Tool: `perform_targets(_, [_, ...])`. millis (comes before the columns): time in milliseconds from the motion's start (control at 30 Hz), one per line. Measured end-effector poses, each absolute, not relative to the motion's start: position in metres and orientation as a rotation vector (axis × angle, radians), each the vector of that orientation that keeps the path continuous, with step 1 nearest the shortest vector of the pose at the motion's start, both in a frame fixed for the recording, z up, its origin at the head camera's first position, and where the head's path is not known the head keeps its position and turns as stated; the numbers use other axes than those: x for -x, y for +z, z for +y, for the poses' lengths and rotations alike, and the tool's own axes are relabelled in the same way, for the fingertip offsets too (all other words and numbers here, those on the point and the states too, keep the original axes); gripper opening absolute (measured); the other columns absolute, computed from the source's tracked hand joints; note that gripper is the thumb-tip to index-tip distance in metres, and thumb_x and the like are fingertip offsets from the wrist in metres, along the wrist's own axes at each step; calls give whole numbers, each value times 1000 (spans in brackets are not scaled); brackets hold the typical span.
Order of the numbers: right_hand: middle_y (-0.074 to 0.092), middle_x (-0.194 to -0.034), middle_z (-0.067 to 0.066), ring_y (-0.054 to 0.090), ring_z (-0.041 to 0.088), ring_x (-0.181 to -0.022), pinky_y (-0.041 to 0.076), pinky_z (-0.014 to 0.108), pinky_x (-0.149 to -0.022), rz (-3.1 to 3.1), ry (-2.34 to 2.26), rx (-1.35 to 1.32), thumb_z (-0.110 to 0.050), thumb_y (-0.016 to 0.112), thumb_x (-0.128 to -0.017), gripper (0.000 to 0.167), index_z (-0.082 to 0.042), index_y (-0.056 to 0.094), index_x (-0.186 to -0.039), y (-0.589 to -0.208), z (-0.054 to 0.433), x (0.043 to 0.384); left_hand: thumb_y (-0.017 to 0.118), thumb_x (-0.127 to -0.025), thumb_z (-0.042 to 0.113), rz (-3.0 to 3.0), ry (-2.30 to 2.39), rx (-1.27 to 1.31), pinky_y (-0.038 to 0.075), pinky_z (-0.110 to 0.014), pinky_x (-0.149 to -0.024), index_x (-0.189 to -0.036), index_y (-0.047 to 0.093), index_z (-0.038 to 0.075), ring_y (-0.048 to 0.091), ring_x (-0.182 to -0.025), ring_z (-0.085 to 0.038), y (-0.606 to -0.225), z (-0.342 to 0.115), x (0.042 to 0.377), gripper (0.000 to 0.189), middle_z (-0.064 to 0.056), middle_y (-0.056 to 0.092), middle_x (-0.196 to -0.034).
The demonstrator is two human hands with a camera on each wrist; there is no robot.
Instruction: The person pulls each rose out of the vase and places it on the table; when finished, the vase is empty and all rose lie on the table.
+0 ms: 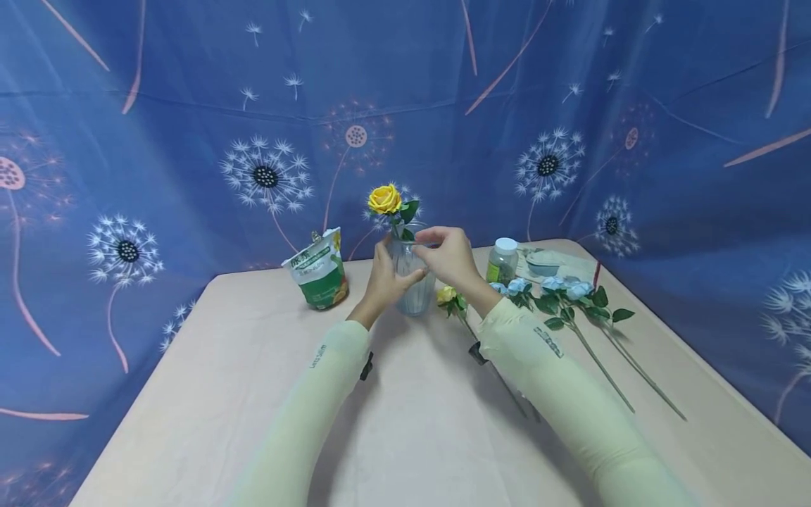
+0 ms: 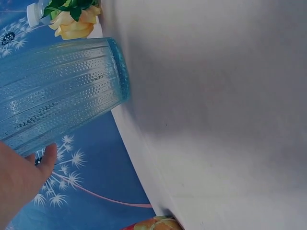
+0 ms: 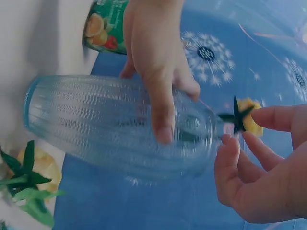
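My left hand [image 1: 385, 282] grips the side of a clear ribbed glass vase [image 1: 415, 299], thumb across its front in the right wrist view. The vase stands upright on the table, its lower part bluish in the left wrist view [image 2: 72, 86]. A yellow rose [image 1: 384, 199] with green leaves rises above the vase's mouth, its lower stem inside the glass. At the rim, close to the rose's leaves, is my right hand [image 1: 448, 255]. Its fingers are loosely bent, with a gap between index finger and thumb [image 3: 264, 177].
A green-and-white snack pouch [image 1: 322, 274] stands left of the vase. Right of it lies a second yellow rose [image 1: 447, 295], partly under my right forearm. Farther right are a white-capped jar [image 1: 503, 260], blue roses [image 1: 564, 287] on long stems, and a pale blue-green item [image 1: 543, 262].
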State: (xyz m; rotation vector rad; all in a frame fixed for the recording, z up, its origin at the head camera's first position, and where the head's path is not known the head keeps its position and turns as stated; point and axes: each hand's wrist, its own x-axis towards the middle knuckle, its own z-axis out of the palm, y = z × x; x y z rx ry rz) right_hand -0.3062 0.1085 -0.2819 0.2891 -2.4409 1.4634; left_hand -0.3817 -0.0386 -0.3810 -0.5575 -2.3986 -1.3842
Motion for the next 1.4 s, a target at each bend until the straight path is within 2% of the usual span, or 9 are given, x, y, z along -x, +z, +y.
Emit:
perform_targets(133, [67,-124,8,64,20,-97,55,34,-78,-2482,1379,-330,-17,69,-93,34,-5,68,-124,-282,92,314,80,-83,42,-2394,-1376,567,28,-45,-117,-154,11,7,26,-146,-31,-381,-38,383,105,-16,21,-157])
perform_targets(233, [68,-124,7,59,12,-67,48,25,-56,-2526,1233,-317,-18,66,-93,36,-6,67,-127,-281,84,320,82,-83,36,-2383,-1371,587,27,-44,-117,-152,14,5,26,-145,-32,-380,-37,383,101,-17,22,-156])
perform_targets(367, [73,-85,13,35,15,-41,29,26,-42,-2564,1038,-275,-17,62,-92,39,-8,66,-129,-280,76,328,80,-84,38,-2384,-1340,605,27,-45,-117,-151,14,4,25,-146,-32,-381,-38,383,100,-18,21,-157])
perform_targets(467, [71,-73,13,52,21,-64,40,32,-65,-2594,952,-236,-19,63,-90,41,-9,66,-130,-280,71,334,79,-85,37,-2389,-1304,612,29,-45,-116,-152,13,4,25,-146,-32,-382,-39,383,100,-19,21,-156])
perform_targets(533, [72,-77,10,54,27,-90,35,43,-84,-2620,929,-212,-21,65,-90,42,-9,66,-130,-281,69,336,80,-85,34,-2394,-1305,608,29,-44,-116,-152,13,4,27,-145,-32,-382,-39,383,100,-19,22,-155])
perform_targets(600, [73,-84,6,49,30,-105,27,48,-89,-2638,905,-197,-22,66,-89,37,-10,69,-125,-283,66,339,81,-84,30,-2402,-1316,598,28,-43,-117,-152,13,5,27,-145,-32,-382,-38,382,99,-20,23,-154])
perform_targets(800, [71,-87,4,46,28,-95,21,47,-81,-2582,888,-190,-20,68,-89,19,-12,73,-106,-289,62,345,80,-84,27,-2419,-1338,587,28,-44,-117,-153,12,6,27,-144,-33,-382,-38,382,99,-21,22,-155])
perform_targets(933, [74,-100,1,49,26,-95,22,49,-82,-2464,928,-218,-22,70,-90,18,-12,75,-105,-297,62,349,79,-85,26,-2427,-1311,600,28,-44,-117,-152,11,4,28,-144,-33,-381,-39,382,97,-22,22,-154])
perform_targets(1400, [67,-109,7,49,26,-97,34,47,-93,-2112,1156,-375,-18,73,-91,20,-5,77,-106,-318,69,353,80,-84,21,-2420,-1337,560,26,-46,-117,-151,13,8,23,-147,-33,-382,-40,382,96,-18,22,-155])
